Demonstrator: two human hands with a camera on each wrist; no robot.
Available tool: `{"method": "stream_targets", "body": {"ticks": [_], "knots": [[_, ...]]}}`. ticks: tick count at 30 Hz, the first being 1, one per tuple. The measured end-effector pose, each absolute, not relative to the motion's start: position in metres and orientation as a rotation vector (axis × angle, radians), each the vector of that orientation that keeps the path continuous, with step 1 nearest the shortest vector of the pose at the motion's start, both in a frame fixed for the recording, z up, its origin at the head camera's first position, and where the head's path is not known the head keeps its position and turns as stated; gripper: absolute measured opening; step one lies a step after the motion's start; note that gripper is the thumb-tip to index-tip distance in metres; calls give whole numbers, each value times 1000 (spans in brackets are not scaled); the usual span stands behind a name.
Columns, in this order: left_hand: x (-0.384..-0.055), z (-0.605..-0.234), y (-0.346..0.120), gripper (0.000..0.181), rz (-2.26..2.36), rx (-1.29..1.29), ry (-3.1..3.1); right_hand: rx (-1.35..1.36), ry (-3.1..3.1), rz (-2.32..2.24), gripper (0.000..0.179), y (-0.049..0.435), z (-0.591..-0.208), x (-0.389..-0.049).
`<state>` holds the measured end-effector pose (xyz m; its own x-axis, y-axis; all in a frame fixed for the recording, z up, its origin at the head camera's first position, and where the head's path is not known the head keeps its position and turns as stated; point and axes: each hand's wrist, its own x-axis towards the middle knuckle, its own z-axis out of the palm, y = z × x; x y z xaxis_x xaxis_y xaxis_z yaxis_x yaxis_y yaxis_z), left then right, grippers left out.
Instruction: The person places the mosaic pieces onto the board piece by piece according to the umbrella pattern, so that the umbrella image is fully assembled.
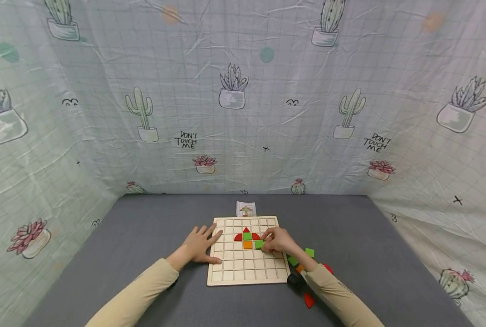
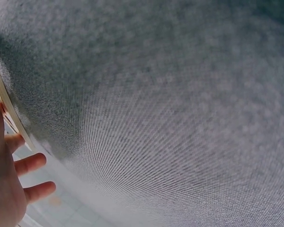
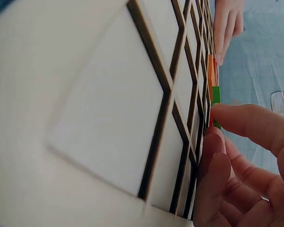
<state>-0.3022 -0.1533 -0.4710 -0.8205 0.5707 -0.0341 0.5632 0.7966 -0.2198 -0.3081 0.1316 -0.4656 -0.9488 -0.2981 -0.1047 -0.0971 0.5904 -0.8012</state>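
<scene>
A pale wooden grid board (image 1: 230, 276) lies on the dark grey table. My left hand (image 1: 198, 245) rests with spread fingers on its left edge. Between thumb and fingers, my right hand (image 1: 276, 240) pinches a green square tile (image 1: 259, 245) over the grid, just right of an orange square tile (image 1: 247, 245). Above the orange one sits another green square tile (image 1: 247, 236), flanked by red curved-edge pieces (image 1: 238, 237) and topped by a red triangle (image 1: 246, 230). In the right wrist view the held green tile (image 3: 216, 94) shows at the fingertips.
A small card (image 1: 246, 208) with a printed coloured figure lies behind the board. Loose green tiles (image 1: 310, 252), an orange piece (image 1: 300, 269) and red pieces (image 1: 309, 300) are scattered around my right forearm. A black object (image 1: 295, 280) lies by the board's near right corner.
</scene>
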Motion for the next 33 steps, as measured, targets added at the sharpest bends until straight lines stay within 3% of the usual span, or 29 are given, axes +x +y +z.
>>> {"method": "stream_targets", "body": {"ticks": [25, 33], "knots": [[-299, -470, -154, 85, 296, -919, -2986, -433, 2604, -1298, 19, 129, -466, -305], [-299, -468, -153, 85, 294, -909, -3004, -281, 2650, -1238, 18, 126, -464, -304]]}}
